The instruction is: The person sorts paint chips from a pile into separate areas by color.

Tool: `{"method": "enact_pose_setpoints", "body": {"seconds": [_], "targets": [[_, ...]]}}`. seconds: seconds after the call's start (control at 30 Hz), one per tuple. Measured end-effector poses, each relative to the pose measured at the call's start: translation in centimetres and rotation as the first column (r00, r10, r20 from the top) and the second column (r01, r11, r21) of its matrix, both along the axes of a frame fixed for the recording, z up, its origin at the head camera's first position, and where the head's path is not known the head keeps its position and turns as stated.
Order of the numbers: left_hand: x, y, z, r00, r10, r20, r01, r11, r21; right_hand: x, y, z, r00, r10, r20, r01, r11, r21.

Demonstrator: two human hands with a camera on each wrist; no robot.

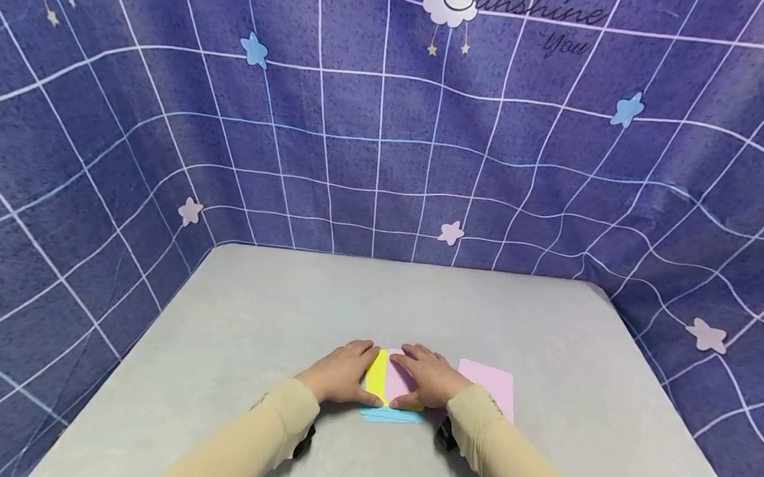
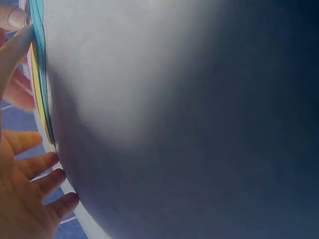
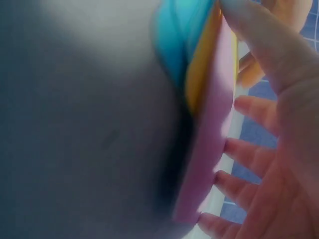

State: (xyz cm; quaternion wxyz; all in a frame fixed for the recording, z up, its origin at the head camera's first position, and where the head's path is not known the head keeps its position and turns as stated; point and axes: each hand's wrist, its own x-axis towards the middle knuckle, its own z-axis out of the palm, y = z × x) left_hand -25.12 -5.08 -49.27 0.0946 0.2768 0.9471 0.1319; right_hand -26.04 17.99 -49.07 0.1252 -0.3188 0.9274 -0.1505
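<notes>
A layered stack of thin coloured cards lies on the table between both hands, with blue cards (image 1: pixel 391 415) lowest, a yellow card (image 1: pixel 376 376) over them and a pink card (image 1: pixel 399 376) on top at the right. My left hand (image 1: pixel 344 372) spans the stack's left side, its thumb on the front edge; the left wrist view shows the other fingers spread. Over the right part of the pink card lies my right hand (image 1: pixel 431 378), thumb at its near edge and fingers spread toward the far one. Layered blue edges (image 2: pixel 39 64) appear beside the left thumb.
Another pink card (image 1: pixel 491 387) lies just right of the stack, partly hidden by the right sleeve. The pale grey table (image 1: pixel 256 297) meets a blue checked curtain (image 1: pixel 360 158) with clouds and stars at the back and sides.
</notes>
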Motion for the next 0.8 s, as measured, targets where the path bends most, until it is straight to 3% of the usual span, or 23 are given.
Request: {"method": "enact_pose_setpoints", "body": {"seconds": [0.3,0.53,0.8], "targets": [[-0.1,0.1,-0.3,0.995,-0.084,-0.057,0.082,0.996,-0.030,0.2,0.2,0.0,1.000,0.008,-0.021,-0.008,1.000,0.014],[-0.1,0.2,-0.8,0.994,-0.090,-0.064,0.088,0.996,-0.025,0.3,0.4,0.2,0.999,0.015,-0.038,-0.016,1.000,-0.017],[-0.3,0.4,-0.6,0.998,-0.052,-0.038,0.051,0.998,-0.026,0.1,0.7,1.0,0.997,-0.006,-0.073,0.004,1.000,-0.023]]}}
